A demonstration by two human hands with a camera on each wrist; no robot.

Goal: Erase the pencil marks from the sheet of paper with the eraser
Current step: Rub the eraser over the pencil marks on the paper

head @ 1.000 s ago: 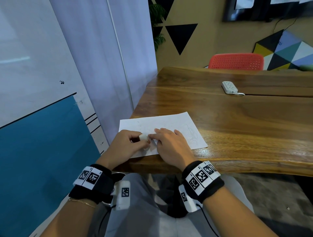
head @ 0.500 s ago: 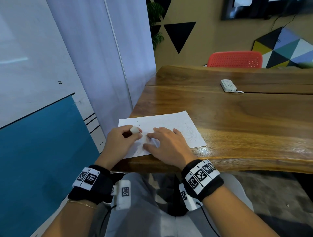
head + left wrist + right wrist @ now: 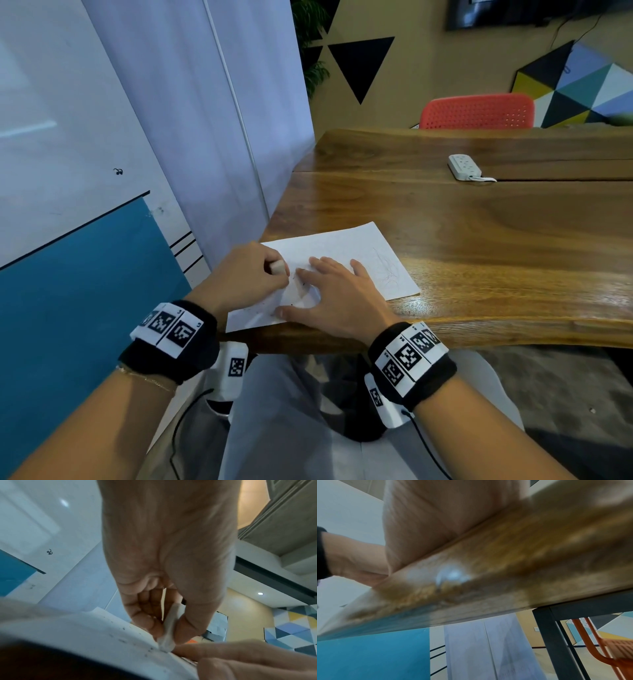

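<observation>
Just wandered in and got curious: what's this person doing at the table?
A person seated at a wooden table is rubbing out pencil marks. The left hand pinches a small white eraser with its tip on a sheet of paper, while the right hand lies flat, holding the sheet down. Faint pencil scribbles remain near the sheet's right edge.

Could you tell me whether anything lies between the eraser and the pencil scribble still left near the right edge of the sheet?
Yes: the right hand, pressed flat on the sheet of paper, lies between the eraser, pinched in the left hand, and the faint pencil marks near the right edge. Nothing else visible is in the way.
</observation>
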